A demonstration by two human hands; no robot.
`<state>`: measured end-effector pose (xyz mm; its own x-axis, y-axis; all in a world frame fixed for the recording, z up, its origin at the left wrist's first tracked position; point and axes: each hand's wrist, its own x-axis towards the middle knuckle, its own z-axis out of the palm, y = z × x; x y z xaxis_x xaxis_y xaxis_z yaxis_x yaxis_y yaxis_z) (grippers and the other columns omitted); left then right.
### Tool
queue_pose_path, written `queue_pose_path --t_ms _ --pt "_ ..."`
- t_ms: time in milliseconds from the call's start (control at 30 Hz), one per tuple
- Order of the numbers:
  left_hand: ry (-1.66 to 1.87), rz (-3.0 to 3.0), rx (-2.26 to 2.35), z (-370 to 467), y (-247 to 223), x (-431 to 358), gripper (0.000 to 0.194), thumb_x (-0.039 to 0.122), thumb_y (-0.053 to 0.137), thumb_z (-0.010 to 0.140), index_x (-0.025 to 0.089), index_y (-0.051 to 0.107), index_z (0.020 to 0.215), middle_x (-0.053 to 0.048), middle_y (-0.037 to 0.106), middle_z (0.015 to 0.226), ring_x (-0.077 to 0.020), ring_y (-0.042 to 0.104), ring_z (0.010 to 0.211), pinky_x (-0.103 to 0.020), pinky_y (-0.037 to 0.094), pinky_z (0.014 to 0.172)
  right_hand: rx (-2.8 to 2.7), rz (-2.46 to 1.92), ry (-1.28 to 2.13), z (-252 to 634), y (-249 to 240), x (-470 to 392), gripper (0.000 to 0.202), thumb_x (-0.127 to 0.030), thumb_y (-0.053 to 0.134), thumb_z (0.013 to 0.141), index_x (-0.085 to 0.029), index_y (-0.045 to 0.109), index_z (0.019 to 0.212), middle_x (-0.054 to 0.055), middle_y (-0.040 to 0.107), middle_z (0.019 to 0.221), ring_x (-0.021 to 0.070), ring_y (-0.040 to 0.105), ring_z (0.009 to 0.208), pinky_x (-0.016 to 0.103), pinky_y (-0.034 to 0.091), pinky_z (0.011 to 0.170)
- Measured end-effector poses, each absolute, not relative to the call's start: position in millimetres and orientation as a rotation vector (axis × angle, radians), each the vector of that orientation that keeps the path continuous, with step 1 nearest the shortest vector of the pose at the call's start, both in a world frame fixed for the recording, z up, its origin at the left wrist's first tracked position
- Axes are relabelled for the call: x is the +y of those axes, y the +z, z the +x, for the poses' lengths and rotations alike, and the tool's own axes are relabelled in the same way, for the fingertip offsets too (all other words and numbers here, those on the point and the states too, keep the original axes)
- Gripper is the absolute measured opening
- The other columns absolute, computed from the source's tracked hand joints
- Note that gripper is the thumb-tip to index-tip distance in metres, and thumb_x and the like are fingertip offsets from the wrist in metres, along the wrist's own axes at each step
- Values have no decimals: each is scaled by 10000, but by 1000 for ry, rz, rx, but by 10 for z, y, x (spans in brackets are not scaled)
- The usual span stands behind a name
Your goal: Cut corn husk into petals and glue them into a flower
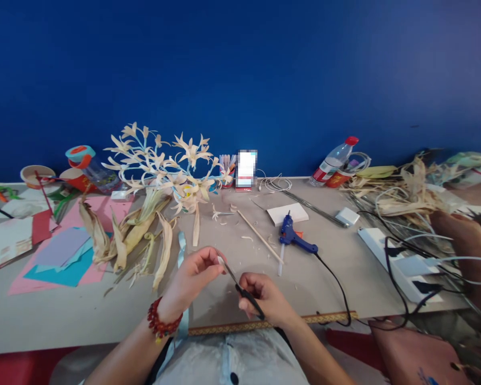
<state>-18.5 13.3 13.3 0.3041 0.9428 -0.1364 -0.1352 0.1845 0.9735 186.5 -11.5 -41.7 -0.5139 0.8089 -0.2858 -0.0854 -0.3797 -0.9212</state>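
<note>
Black-handled scissors [250, 300] are in my right hand [269, 299], its fingers wrapped round the handles. The blades point up and left, close to the fingertips of my left hand [198, 272]. Those fingertips pinch a small pale piece [220, 260], too small to tell what it is, perhaps a bit of corn husk. Dry corn husks [164, 251] lie to the left of my left hand. A light blue ribbon [181, 248] runs down the table beside that wrist. Pale husk flowers on blue-wrapped stems [160, 160] stand behind.
A blue glue gun [292, 235] and a wooden stick [260, 237] lie ahead on the right. Coloured paper [62, 256] lies left. A power strip [396, 267] with cables sits right, near a co-worker's hand [459, 230]. A phone [247, 168] and a tilted bottle [332, 160] stand by the wall.
</note>
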Motion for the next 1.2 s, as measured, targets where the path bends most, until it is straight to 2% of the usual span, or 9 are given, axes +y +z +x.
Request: queue_pose_path --t_ms 667,1067,1200 --pt "861 1238 977 -221 161 166 122 225 615 843 176 542 759 -25 630 889 -147 558 788 -280 428 750 -1276 -1078 1924 1856 -347 -97 570 -624 831 582 -203 453 649 -91 477 444 57 382 379 181 226 392" --pt "824 1241 936 -254 172 184 75 232 624 849 170 599 815 -15 630 825 -151 588 790 -277 438 771 -1268 -1062 1965 1876 -401 -87 553 -576 851 591 -204 446 644 -95 467 442 59 389 378 177 234 387" --pt "807 1246 924 -264 194 197 69 231 630 842 170 611 817 -17 637 827 -154 591 802 -273 436 771 -1310 -1081 1949 1893 -367 -80 567 -604 841 585 -204 442 638 -94 458 432 57 370 379 179 218 388"
